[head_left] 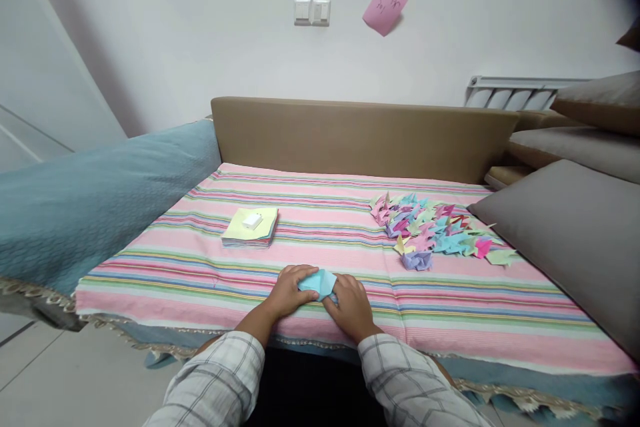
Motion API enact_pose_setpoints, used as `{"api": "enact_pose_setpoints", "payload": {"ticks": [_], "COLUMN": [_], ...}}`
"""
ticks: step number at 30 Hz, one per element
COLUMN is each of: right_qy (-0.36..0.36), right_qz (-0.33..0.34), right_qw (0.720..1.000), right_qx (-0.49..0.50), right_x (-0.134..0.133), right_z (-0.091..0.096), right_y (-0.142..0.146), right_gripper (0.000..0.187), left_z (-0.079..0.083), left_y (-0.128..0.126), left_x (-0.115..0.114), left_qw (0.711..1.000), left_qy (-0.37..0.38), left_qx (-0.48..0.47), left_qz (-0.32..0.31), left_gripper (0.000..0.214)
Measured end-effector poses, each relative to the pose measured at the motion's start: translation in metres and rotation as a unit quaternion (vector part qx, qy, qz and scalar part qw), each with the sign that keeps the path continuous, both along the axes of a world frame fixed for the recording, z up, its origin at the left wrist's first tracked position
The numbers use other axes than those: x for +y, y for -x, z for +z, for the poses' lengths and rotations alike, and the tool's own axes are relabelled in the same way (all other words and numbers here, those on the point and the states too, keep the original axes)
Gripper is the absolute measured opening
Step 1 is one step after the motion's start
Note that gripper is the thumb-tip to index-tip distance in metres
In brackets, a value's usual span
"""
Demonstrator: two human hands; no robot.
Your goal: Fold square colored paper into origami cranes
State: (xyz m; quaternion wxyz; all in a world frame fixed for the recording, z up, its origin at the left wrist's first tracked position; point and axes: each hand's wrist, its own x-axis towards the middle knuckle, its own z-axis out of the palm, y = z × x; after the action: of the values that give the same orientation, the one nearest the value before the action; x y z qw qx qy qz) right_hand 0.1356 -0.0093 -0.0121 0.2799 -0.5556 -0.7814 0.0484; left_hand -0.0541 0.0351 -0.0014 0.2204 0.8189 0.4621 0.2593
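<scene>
A partly folded light-blue origami paper (320,283) lies between my hands near the front of the striped cloth. My left hand (293,290) grips its left side, with the thumb along the near edge and the fingers over the far edge. At its right side, my right hand (353,303) has bent fingers closed on the paper; their tips are partly hidden. To the left sits a stack of square paper (245,230) with a yellow sheet on top, and a small white box-shaped object (253,221) rests on it. Many folded paper cranes (435,227) in mixed colours lie in a pile to the right.
The pink striped cloth (320,233) covers a sofa seat with a brown backrest (360,137). A blue-covered armrest (100,193) bounds the left. Grey cushions (560,233) are piled on the right. A pink note (385,8) and white switches (311,12) are on the wall.
</scene>
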Motion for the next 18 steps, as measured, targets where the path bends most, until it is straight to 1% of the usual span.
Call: {"api": "enact_pose_setpoints", "payload": {"ticks": [4, 11, 18], "right_qy": [-0.001, 0.005, -0.001], "right_qz": [0.001, 0.007, 0.008], "right_qw": [1.0, 1.0, 1.0], "right_qx": [0.002, 0.007, 0.0], "right_x": [-0.0004, -0.001, -0.0016], "right_z": [0.0002, 0.0021, 0.0041], "right_y": [0.0003, 0.0005, 0.001], "right_gripper": [0.024, 0.023, 0.021], "left_z": [-0.0013, -0.0004, 0.002], "left_y": [0.0001, 0.0, -0.0017], "left_x": [0.0, -0.0031, -0.0052], "left_qw": [1.0, 0.998, 0.998], "left_qy": [0.007, 0.045, 0.039], "left_qx": [0.002, -0.038, -0.036], "left_qz": [0.002, 0.027, 0.036], "left_gripper": [0.057, 0.069, 0.06]}}
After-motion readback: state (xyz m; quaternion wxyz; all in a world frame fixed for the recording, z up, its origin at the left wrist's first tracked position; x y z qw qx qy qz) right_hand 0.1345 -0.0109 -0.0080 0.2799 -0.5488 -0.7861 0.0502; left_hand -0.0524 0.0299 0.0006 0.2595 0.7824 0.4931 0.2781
